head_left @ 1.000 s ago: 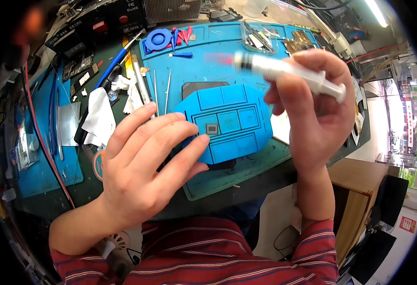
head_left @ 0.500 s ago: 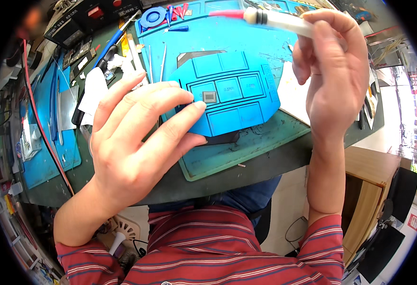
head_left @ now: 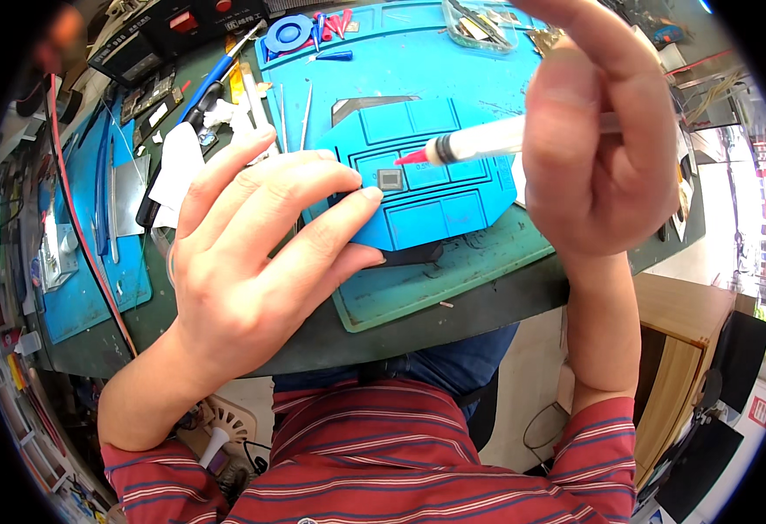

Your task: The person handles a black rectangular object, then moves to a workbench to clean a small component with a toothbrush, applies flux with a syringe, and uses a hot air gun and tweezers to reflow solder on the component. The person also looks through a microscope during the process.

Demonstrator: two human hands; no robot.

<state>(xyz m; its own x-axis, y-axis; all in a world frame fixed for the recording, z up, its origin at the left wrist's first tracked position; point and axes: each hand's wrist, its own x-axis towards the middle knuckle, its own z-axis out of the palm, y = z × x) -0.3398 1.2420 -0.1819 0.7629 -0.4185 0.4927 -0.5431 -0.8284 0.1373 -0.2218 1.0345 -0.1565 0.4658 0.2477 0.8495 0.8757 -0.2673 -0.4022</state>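
Head: left hand [head_left: 247,249] grips edge of pad [head_left: 435,217], right hand [head_left: 599,166] clamps syringe [head_left: 486,141], space between.

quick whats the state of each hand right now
Left hand: partly curled at the blue pad's left end; firm grip cannot be told.
Right hand: closed, holding a pink-tipped syringe.

White syringe [head_left: 487,140], aslant, pink tip [head_left: 411,158] near grey square chip [head_left: 390,180], chip flat on blue angular mat [head_left: 442,218]
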